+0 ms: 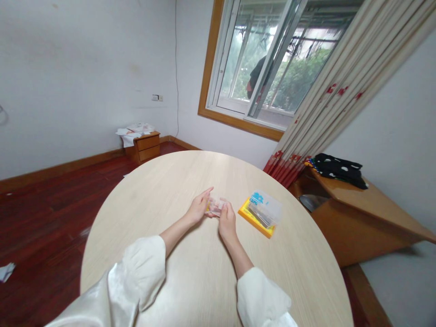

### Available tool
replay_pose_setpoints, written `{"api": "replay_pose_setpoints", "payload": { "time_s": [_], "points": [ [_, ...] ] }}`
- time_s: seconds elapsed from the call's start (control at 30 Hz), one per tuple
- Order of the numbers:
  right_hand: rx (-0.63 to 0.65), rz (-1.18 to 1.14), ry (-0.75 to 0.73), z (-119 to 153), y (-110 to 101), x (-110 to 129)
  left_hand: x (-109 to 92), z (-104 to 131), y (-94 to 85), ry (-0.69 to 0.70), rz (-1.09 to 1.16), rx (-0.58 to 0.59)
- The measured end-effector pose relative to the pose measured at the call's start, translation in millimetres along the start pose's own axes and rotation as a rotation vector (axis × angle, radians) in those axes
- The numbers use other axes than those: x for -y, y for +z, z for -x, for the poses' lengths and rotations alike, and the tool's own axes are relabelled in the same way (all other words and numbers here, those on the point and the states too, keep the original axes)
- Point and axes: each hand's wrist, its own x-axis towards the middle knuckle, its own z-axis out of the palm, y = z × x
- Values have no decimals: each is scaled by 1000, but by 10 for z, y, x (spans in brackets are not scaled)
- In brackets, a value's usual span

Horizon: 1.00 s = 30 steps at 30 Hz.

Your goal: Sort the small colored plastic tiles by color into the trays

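Note:
Both my hands hold a small clear plastic case (pixel 215 205) above the middle of the round table (pixel 190 272). My left hand (pixel 198 208) grips its left end, with the index finger stretched out past it. The right end is held by my right hand (pixel 227 220), thumb on top. A bit of yellow shows at the case's left side; its contents are too small to make out. To the right of my right hand lies a yellow box (pixel 254 221) with a translucent cover bearing blue marks (pixel 271 206) and a dark, slim item inside.
A wooden cabinet (pixel 344 231) with black cloth (pixel 340 170) on top stands to the right, near a long curtain (pixel 316 104). Papers (pixel 136 131) lie on a small drawer unit (pixel 149 146) at the back left. Behind is a window (pixel 265 59).

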Motion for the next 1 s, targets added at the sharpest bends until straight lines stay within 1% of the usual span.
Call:
{"api": "replay_pose_setpoints", "payload": {
  "time_s": [0.1,0.2,0.3,0.37,0.6,0.73,0.8,0.83,0.93,1.0],
  "points": [
    [4,-98,42,-40,16,-81,-34,-29,-128,132,-115,51],
    [-34,-88,55,-72,6,-94,-85,-10,-190,259,-218,95],
    [-79,-27,33,-98,-37,-85,-152,45,-179,292,-266,162],
    [-98,-25,23,-113,-65,-85,-195,85,-150,315,-285,186],
    [-149,-48,-7,-139,-97,-102,-302,190,-86,497,-483,307],
    [-153,-62,-35,-131,-110,-49,-327,243,-69,500,-543,357],
    [-159,-94,-42,-130,-106,-20,-316,243,-67,481,-506,324],
    [-158,-120,-40,-130,-100,-10,-302,230,-71,470,-467,278],
    [-137,-183,-17,-134,-81,-7,-232,140,-104,415,-285,54],
    [-126,-186,-1,-137,-74,-24,-183,55,-144,323,-109,-88]
  ]
}}
